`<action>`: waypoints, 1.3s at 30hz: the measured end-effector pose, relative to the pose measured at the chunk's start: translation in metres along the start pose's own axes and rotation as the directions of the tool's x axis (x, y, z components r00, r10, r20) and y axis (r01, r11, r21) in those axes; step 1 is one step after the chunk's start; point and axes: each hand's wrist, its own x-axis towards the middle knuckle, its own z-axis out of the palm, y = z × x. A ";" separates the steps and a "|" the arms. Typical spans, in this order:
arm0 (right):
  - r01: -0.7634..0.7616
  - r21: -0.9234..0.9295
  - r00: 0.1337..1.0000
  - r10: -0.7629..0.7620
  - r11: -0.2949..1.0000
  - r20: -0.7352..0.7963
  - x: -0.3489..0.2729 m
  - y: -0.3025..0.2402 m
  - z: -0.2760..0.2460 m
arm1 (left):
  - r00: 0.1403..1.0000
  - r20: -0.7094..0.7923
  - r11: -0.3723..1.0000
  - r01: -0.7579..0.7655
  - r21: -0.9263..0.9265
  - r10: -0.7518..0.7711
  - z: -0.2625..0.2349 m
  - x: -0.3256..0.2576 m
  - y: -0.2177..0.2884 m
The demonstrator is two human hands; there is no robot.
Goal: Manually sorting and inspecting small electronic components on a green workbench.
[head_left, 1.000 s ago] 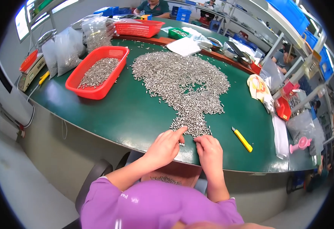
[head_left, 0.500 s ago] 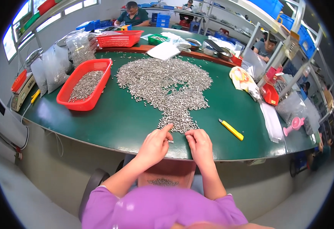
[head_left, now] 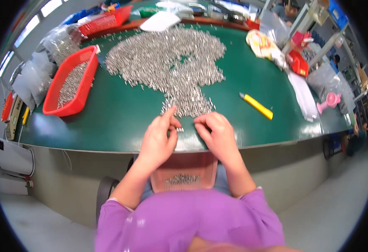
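Note:
A wide heap of small silvery metal pins [head_left: 150,54] covers the middle of the green table, narrowing toward me into a tongue. At the tongue's left front edge is my left hand [head_left: 158,136], its index finger stretched onto the pins and its thumb apart. A short row of pins [head_left: 180,129] lies beside that thumb on the table. My right hand [head_left: 217,131] rests at the tongue's right front edge, thumb and index finger brought together; whatever is between them is too small to make out. Below the table edge, a pink basket [head_left: 161,187] on my lap holds loose pins.
To the left stands a red basket [head_left: 81,90] partly filled with pins, beside filled clear bags [head_left: 32,80]. A yellow utility knife [head_left: 257,106] lies to the right. Farther right are a cloth [head_left: 261,44], a white sheet [head_left: 303,96] and a pink fan [head_left: 330,101].
The view has tilted downward, showing more of the lap basket and less of the room. Both hands stay at the tongue's near edge, with the right hand's fingertips slightly closer to the left hand.

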 end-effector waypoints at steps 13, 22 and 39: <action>-0.022 0.058 0.984 0.011 0.998 0.180 0.006 -0.004 0.007 | 0.993 0.077 0.994 0.091 -0.055 -0.087 0.000 0.002 0.006; -0.041 0.123 0.986 0.020 0.992 0.163 0.005 -0.002 0.007 | 0.993 0.058 0.992 0.111 -0.065 -0.107 0.000 0.001 0.006; -0.055 0.079 0.985 0.041 0.995 0.170 0.004 -0.004 0.005 | 0.997 0.031 0.997 0.066 -0.036 -0.064 0.002 0.002 0.006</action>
